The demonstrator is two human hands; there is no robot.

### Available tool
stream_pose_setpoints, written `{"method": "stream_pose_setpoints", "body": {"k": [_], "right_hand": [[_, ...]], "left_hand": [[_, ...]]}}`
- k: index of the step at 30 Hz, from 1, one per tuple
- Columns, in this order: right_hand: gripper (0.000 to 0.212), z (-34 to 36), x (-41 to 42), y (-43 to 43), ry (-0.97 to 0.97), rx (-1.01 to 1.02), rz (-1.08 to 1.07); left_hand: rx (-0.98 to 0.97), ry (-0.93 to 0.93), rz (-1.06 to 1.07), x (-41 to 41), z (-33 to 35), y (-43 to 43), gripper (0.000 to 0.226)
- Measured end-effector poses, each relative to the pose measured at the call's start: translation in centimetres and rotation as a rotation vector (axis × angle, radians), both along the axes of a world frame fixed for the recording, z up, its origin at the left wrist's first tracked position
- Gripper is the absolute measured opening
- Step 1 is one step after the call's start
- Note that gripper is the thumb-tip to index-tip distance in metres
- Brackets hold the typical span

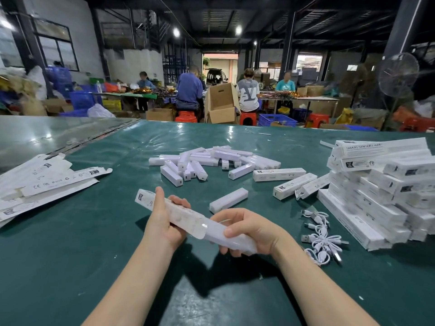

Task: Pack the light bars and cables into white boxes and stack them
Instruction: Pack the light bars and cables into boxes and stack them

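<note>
far left on the green table (pixel 70 255) lies a loose heap of flat boxes (pixel 47 182), unfolded and overlapping, printed sides up.

near the middle front, the left hand (pixel 162 217) grips a white box (pixel 169 208), thumb up along its near side and fingers curled round it from below. the box is tilted, its closed end up and to the left, its open end down and to the right with a flap hanging loose.

behind the hands, a jumbled pile of light bars (pixel 211 161) lies criss-crossed on the table. one single bar (pixel 228 200) lies apart, just beyond the right hand.

the right hand (pixel 249 229) holds a light bar (pixel 235 238), thumb pressed on top and fingers curled beneath. the bar's upper end meets the open mouth of the white box; how far it is inside i cannot tell.

further right, three closed boxes (pixel 279 174) lie loose on the table. in front of them is a tangle of white cables (pixel 322 236). at the far right stands an uneven stack of boxes (pixel 381 191), several layers high.
</note>
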State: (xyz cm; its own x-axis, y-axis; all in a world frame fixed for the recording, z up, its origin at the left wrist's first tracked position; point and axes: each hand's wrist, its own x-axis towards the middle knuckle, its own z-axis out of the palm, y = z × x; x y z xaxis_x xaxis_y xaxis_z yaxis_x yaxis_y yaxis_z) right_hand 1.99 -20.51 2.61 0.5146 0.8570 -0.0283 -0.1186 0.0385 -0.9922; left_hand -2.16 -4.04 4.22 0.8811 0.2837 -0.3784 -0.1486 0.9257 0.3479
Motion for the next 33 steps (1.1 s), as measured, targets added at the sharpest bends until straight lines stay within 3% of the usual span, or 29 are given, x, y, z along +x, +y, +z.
{"method": "stream_pose_setpoints", "body": {"k": [6,10,13,16,20,24,28,33], "right_hand": [[0.026,-0.2,0.5,-0.3,-0.072,-0.01,-0.23],[0.026,-0.1,0.2,-0.1,-0.133,-0.042,-0.265],[0.023,-0.3,0.3,-0.1,-0.1,-0.019,-0.299],[0.02,-0.2,0.4,-0.2,-0.057,0.007,-0.31],[0.02,-0.3,0.4,-0.1,-0.069,0.011,-0.289],[0.025,-0.5,0.4,0.2,-0.08,0.011,-0.328],[0.027,-0.7,0.6,0.4,-0.029,0.079,-0.423],[0.023,-1.0,0.9,0.7,0.042,0.177,-0.503]], "left_hand": [[0.171,-0.04,0.051,0.1,0.7,0.9,0.02],[0.232,-0.075,0.06,-0.4,1.1,0.7,0.012],[0.472,-0.087,0.089,-0.4,0.8,0.5,0.008],[0.715,-0.04,0.192,-0.3,0.2,0.4,0.019],[0.713,0.062,0.247,-0.3,0.3,0.4,0.016],[0.694,0.049,0.264,-0.4,0.3,0.5,0.018],[0.716,0.031,0.246,-0.5,0.3,0.7,0.047],[0.624,-0.029,0.154,-0.5,0.2,0.8,0.035]]}}
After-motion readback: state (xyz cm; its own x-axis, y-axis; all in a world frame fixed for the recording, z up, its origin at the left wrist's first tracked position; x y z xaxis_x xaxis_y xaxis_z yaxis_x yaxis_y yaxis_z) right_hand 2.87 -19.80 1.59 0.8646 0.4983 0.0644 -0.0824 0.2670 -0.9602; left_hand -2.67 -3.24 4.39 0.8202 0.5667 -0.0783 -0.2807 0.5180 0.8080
